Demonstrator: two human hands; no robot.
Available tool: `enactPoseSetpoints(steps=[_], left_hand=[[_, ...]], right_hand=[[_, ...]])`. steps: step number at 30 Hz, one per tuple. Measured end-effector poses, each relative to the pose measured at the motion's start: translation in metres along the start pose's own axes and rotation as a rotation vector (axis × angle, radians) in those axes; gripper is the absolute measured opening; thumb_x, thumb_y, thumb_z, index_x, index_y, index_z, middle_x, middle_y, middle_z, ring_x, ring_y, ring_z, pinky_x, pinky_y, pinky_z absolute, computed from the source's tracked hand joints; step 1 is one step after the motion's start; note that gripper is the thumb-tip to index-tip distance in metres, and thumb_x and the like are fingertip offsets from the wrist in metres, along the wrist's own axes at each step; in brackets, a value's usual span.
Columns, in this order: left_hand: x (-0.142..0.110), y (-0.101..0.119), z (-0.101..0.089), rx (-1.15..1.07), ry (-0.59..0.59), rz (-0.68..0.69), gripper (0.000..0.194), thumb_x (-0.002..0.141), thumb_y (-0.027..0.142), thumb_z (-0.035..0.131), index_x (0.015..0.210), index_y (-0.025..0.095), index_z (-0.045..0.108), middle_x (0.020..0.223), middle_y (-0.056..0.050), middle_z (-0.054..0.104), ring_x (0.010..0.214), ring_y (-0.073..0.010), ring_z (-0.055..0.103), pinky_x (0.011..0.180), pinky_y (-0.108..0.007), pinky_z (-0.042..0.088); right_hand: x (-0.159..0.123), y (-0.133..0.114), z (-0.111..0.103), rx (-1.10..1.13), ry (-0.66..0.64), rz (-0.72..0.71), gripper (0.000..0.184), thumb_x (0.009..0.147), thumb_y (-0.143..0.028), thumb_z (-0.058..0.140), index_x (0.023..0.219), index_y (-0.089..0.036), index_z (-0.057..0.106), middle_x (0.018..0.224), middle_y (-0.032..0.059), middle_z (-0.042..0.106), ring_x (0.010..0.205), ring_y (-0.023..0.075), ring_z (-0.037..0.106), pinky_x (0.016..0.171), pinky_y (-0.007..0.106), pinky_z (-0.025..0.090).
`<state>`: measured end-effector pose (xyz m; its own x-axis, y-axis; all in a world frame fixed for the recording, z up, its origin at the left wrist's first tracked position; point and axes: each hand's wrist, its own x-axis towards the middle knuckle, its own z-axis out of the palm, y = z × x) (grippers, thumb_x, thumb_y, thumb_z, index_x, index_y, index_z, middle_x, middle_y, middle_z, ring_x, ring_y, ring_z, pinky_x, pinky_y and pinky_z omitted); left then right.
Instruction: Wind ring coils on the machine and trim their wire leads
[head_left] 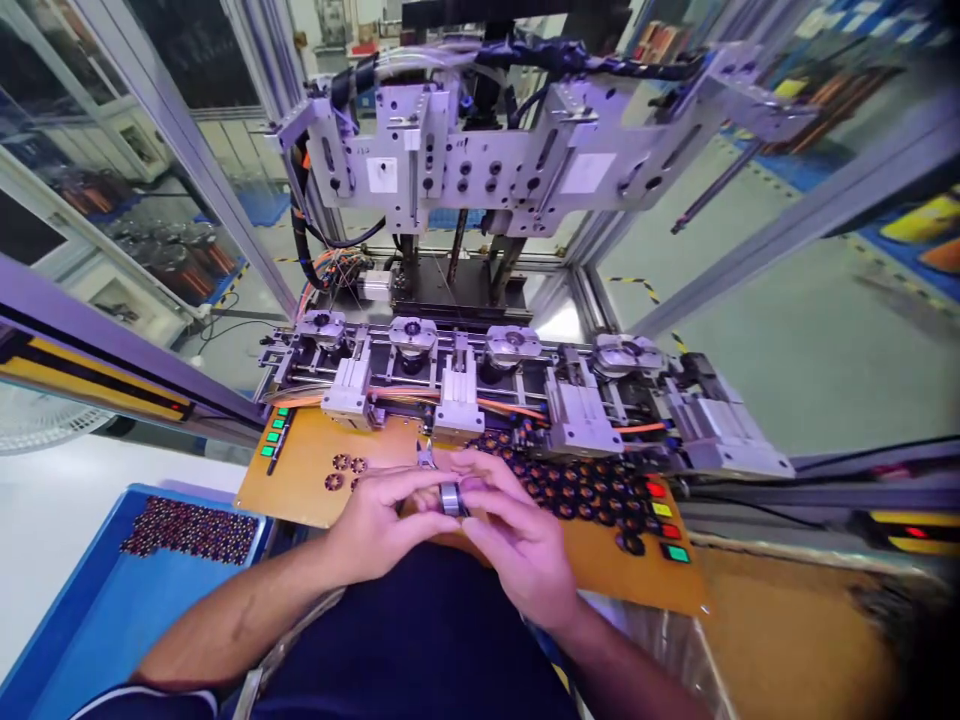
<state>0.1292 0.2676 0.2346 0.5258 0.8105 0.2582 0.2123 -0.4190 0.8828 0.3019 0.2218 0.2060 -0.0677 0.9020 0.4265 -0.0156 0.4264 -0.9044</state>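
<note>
My left hand and my right hand meet over the front of an orange board. Together they pinch a small round metal part between their fingertips. Small cutters or tweezers poke up just behind my left fingers. Many dark round wound parts lie in a heap on the board right of my hands. Three more such parts lie loose to the left.
Behind the board stands a machine with a row of round metal stations and a grey head above. Green buttons sit at the board's left, red, yellow and green buttons at its right. A blue tray holds more dark parts.
</note>
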Motion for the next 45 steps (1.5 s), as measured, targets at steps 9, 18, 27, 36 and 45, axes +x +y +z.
enactPoseSetpoints(steps=[9, 18, 27, 36, 45], left_hand=[[-0.006, -0.014, -0.014, 0.191, 0.108, 0.123, 0.059, 0.075, 0.023, 0.077, 0.13, 0.017, 0.056, 0.101, -0.008, 0.073, 0.083, -0.0161, 0.068, 0.078, -0.026, 0.056], [-0.027, -0.039, -0.036, 0.305, 0.133, -0.017, 0.035, 0.084, 0.016, 0.067, 0.118, 0.022, 0.061, 0.099, -0.004, 0.071, 0.079, -0.0137, 0.067, 0.073, -0.025, 0.057], [-0.035, -0.045, -0.043, 0.363, 0.143, -0.079, 0.027, 0.084, 0.02, 0.066, 0.111, 0.022, 0.066, 0.098, -0.004, 0.073, 0.083, -0.0144, 0.07, 0.078, -0.023, 0.058], [-0.037, -0.045, -0.042, 0.382, 0.16, -0.053, 0.026, 0.083, 0.022, 0.067, 0.109, 0.021, 0.068, 0.097, -0.005, 0.074, 0.081, -0.0149, 0.071, 0.076, -0.023, 0.059], [-0.047, -0.043, -0.039, 0.403, 0.166, -0.077, 0.025, 0.085, 0.024, 0.065, 0.109, 0.017, 0.068, 0.096, -0.008, 0.074, 0.08, -0.0177, 0.072, 0.076, -0.029, 0.061]], right_hand=[[0.062, -0.006, -0.041, -0.265, -0.241, -0.011, 0.009, 0.09, -0.017, 0.06, 0.089, -0.018, 0.069, 0.112, 0.0082, 0.062, 0.103, 0.0169, 0.062, 0.091, 0.032, 0.052], [0.179, 0.036, -0.157, -0.97, -0.31, -0.219, 0.016, 0.086, -0.015, 0.057, 0.087, -0.014, 0.074, 0.11, 0.0084, 0.068, 0.096, 0.0201, 0.064, 0.09, 0.036, 0.052], [0.183, 0.046, -0.158, -1.117, -0.442, -0.172, 0.021, 0.086, -0.014, 0.054, 0.09, -0.014, 0.075, 0.108, 0.0088, 0.069, 0.097, 0.0211, 0.062, 0.09, 0.036, 0.048], [0.183, 0.043, -0.154, -1.209, -0.473, -0.154, 0.024, 0.089, -0.016, 0.051, 0.092, -0.012, 0.074, 0.11, 0.0104, 0.067, 0.098, 0.0215, 0.06, 0.086, 0.034, 0.049], [0.156, 0.055, -0.152, -1.235, -0.396, -0.205, 0.047, 0.069, 0.007, 0.049, 0.108, -0.01, 0.07, 0.125, 0.0117, 0.063, 0.127, 0.031, 0.049, 0.099, 0.051, 0.045]])
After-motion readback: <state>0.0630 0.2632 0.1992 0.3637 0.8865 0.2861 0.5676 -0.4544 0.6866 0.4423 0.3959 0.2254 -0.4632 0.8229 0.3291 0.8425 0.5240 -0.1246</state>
